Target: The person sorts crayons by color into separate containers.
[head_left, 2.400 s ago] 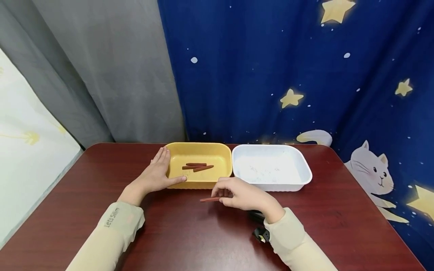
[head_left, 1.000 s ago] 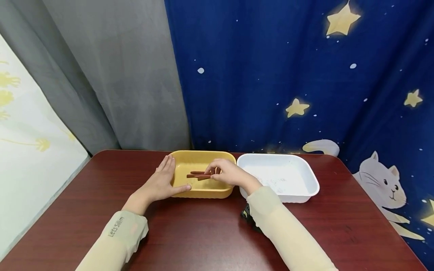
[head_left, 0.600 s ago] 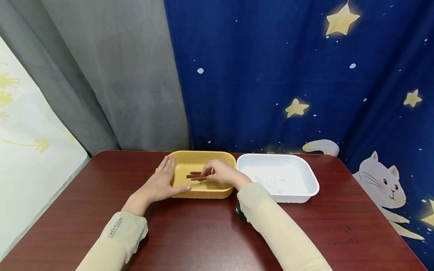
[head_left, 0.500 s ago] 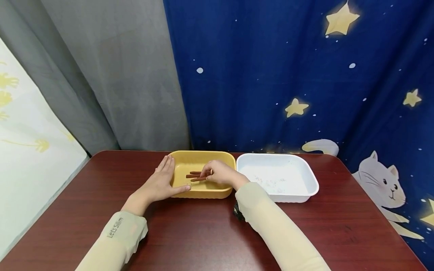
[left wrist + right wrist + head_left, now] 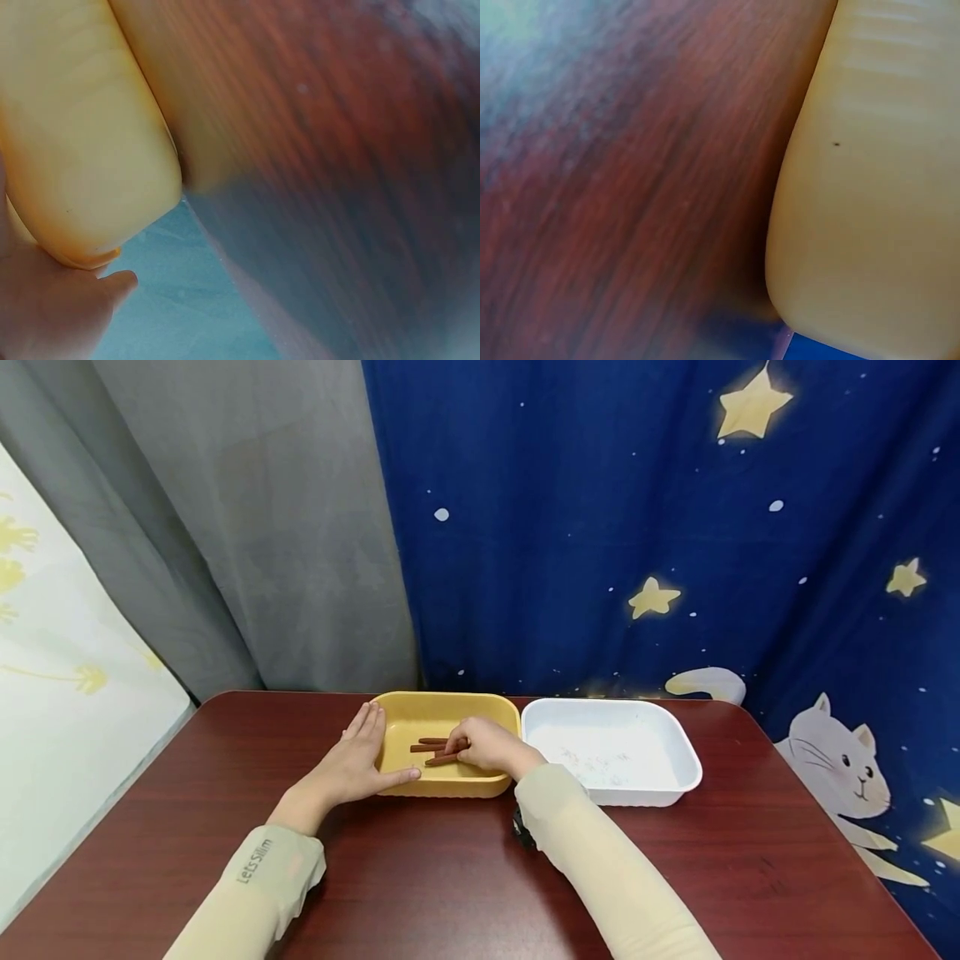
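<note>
A yellow tray point(image 5: 450, 701) stands on the dark red table point(image 5: 420, 877) with thin brown sticks point(image 5: 427, 746) lying in it. My right hand point(image 5: 480, 747) reaches into the tray from the right, its curled fingers pinching one more brown stick point(image 5: 441, 761) low over the tray floor. My left hand point(image 5: 352, 764) rests flat against the tray's left wall, fingers straight and thumb along the front wall. The left wrist view shows the tray's outer wall point(image 5: 82, 150) close up with a fingertip point(image 5: 112, 289) beside it. Only tray wall point(image 5: 877, 187) and table appear in the right wrist view.
A white tray point(image 5: 678, 752) stands right of the yellow one, touching it. A small black object point(image 5: 519, 829) peeks out under my right forearm. A grey curtain and a blue starry cloth hang behind the table; a pale surface lies to the left.
My right hand took a brown stick off the table in front of the trays and carried it into the yellow tray, then shifted it slightly left and lower. The left hand stayed put.
</note>
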`<state>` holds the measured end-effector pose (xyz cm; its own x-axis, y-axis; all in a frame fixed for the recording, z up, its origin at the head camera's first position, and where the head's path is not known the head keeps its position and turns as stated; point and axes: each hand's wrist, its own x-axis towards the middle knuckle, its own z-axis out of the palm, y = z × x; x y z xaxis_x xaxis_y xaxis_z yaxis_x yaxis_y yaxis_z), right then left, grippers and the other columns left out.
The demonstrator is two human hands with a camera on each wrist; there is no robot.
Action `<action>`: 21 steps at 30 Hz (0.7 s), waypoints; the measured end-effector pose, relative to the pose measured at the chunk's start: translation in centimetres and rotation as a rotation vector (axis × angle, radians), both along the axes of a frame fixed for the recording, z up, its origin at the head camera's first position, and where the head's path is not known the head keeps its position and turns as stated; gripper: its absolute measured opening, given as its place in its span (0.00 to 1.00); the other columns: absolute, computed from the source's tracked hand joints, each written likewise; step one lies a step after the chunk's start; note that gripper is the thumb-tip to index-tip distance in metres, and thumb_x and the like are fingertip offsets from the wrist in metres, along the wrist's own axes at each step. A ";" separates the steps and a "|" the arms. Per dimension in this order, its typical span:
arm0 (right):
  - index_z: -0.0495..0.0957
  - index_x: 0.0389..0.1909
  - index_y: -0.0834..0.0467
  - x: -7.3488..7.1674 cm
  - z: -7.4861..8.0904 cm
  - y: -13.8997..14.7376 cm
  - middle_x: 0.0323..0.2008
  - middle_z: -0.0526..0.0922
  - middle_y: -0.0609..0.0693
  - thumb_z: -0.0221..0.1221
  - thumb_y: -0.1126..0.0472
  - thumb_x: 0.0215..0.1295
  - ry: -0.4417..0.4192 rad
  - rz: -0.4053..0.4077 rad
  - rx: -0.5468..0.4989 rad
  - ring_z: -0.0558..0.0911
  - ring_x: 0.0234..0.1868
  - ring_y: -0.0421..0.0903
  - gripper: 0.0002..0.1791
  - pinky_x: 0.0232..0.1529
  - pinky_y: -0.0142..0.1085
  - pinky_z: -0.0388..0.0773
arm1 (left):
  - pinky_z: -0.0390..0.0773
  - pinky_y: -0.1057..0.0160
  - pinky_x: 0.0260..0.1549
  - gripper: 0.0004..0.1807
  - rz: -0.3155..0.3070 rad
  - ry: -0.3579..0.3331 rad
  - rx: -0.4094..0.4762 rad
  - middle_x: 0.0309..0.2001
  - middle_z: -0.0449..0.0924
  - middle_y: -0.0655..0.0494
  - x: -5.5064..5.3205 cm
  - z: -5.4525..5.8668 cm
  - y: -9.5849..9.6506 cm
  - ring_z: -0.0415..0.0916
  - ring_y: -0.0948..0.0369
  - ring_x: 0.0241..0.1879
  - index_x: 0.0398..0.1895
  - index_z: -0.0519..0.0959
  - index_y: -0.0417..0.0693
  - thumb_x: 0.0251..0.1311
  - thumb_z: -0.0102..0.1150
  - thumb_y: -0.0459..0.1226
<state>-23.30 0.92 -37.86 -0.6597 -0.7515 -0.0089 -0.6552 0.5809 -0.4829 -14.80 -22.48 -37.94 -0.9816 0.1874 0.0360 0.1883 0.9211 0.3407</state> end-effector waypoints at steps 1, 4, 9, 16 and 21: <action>0.88 0.38 0.56 0.0 0.0 0.0 0.35 0.83 0.49 0.62 0.71 0.61 0.002 -0.001 0.004 0.77 0.39 0.44 0.11 0.49 0.37 0.75 | 0.47 0.38 0.74 0.69 -0.002 0.001 -0.001 0.79 0.35 0.35 0.0 0.0 0.0 0.31 0.41 0.80 0.77 0.41 0.28 0.53 0.56 0.72; 0.88 0.38 0.56 0.1 0.0 -0.1 0.35 0.83 0.49 0.62 0.71 0.62 0.013 -0.004 0.019 0.78 0.40 0.44 0.10 0.49 0.38 0.76 | 0.47 0.38 0.74 0.69 -0.002 0.002 0.000 0.79 0.36 0.35 0.0 0.0 -0.1 0.31 0.42 0.80 0.77 0.41 0.28 0.53 0.56 0.72; 0.88 0.38 0.56 0.2 0.0 -0.1 0.35 0.82 0.49 0.62 0.69 0.64 0.045 0.002 0.055 0.78 0.39 0.44 0.09 0.49 0.37 0.76 | 0.48 0.37 0.73 0.68 -0.003 0.002 0.004 0.79 0.36 0.34 0.1 0.0 -0.1 0.31 0.41 0.79 0.77 0.42 0.28 0.53 0.57 0.72; 0.88 0.38 0.57 0.2 0.0 0.0 0.37 0.84 0.49 0.60 0.67 0.66 0.029 -0.011 0.011 0.78 0.40 0.44 0.08 0.50 0.37 0.76 | 0.48 0.38 0.74 0.69 -0.005 0.003 -0.001 0.79 0.36 0.35 -0.1 -0.1 -0.1 0.31 0.41 0.79 0.77 0.41 0.28 0.53 0.57 0.72; 0.87 0.41 0.56 0.4 0.3 0.3 0.40 0.84 0.49 0.59 0.63 0.68 0.057 -0.018 -0.047 0.80 0.44 0.45 0.09 0.53 0.39 0.76 | 0.47 0.38 0.74 0.69 -0.007 0.001 -0.007 0.79 0.35 0.34 -0.3 -0.1 -0.3 0.31 0.41 0.79 0.77 0.40 0.28 0.53 0.57 0.72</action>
